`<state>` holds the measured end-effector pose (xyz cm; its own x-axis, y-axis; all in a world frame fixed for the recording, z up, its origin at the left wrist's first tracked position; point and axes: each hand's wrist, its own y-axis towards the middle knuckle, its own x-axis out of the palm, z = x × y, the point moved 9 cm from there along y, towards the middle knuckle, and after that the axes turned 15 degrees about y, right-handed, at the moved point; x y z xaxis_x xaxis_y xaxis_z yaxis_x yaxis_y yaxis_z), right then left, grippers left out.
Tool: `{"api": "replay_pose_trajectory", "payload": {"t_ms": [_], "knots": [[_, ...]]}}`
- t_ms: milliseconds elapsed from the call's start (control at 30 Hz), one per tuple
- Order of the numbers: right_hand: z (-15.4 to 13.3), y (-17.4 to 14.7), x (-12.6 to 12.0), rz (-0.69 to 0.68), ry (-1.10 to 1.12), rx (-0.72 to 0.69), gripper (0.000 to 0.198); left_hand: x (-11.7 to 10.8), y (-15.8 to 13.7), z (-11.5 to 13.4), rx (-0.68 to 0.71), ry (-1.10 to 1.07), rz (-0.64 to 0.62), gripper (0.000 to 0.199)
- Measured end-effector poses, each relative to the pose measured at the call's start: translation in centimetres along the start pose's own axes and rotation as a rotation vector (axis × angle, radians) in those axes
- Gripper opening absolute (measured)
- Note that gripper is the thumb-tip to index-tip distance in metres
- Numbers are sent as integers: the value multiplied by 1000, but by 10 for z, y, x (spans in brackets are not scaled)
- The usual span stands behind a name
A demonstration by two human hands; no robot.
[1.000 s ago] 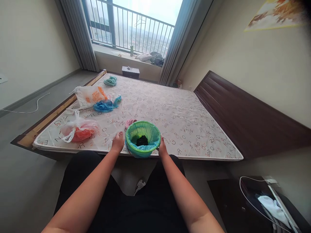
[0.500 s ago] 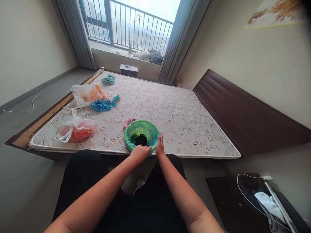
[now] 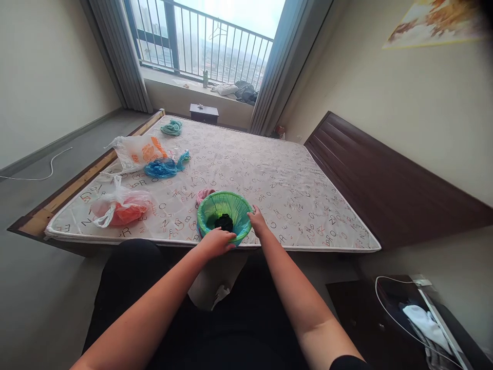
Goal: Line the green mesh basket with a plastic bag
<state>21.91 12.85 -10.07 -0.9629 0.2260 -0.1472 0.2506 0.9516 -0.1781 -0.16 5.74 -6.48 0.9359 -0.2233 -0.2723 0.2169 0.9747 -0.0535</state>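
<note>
At the near edge of the mattress (image 3: 269,169) stands a small green trash basket (image 3: 232,197), lined with a thin bluish-green plastic bag. Something black and crumpled (image 3: 224,222) lies at its bottom; I cannot tell what it is. My left hand (image 3: 217,241) is closed over the near rim, its fingers partly over the edge. On the right side, my right hand (image 3: 258,221) pinches the rim and bag edge between thumb and fingers. A pink bundle (image 3: 204,195) lies just behind the basket, partly hidden by it.
To the left on the mattress lie a tied bag with red contents (image 3: 125,205), a white bag with orange print (image 3: 140,151), a blue plastic bag (image 3: 164,167) and a teal bundle (image 3: 171,127). A dark headboard (image 3: 385,174) rises at right, above a nightstand (image 3: 358,313).
My right hand has shifted slightly right and up along the rim. My left hand has slid a little to the left. The basket has barely moved.
</note>
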Motion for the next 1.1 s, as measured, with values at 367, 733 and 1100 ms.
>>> {"api": "replay_pose_trajectory", "payload": {"t_ms": [367,733,1100], "knots": [[24,-46,20,122,124,-75,82,-86,28,-64,-282,-5,295,73],[122,-70,-9,196,756,515,62,-87,20,-118,-603,-527,350,57],[141,-69,-6,192,707,576,59,-89,6,-154,-785,-496,456,45]]}}
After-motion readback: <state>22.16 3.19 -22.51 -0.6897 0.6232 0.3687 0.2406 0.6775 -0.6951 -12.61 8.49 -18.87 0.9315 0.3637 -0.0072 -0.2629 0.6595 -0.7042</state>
